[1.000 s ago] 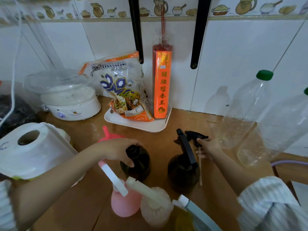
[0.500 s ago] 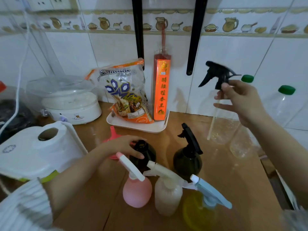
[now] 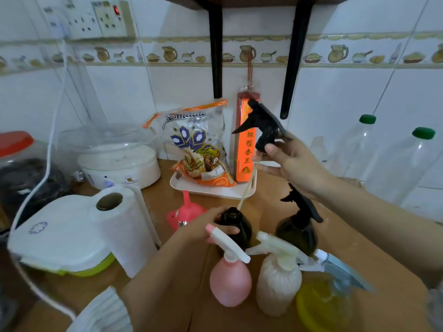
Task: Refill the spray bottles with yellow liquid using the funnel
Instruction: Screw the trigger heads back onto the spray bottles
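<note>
Item: black sprayer head (image 3: 262, 127), pinched in our right-hand grip (image 3: 291, 161); its dip tube (image 3: 247, 188) slants down-left, tip just beside the open dark bottle (image 3: 236, 226), which our left-hand grip (image 3: 206, 225) holds on the desk (image 3: 275, 197). Pink funnel (image 3: 185, 212) lies just beyond the left grip.

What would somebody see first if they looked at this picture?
Probably the black spray head held up in the air by the right hand, its thin tube hanging down to the mouth of the open dark bottle that the left hand steadies. Next, the row of spray bottles at the front: a pink bottle, a whitish bottle and a yellow bottle.
</note>
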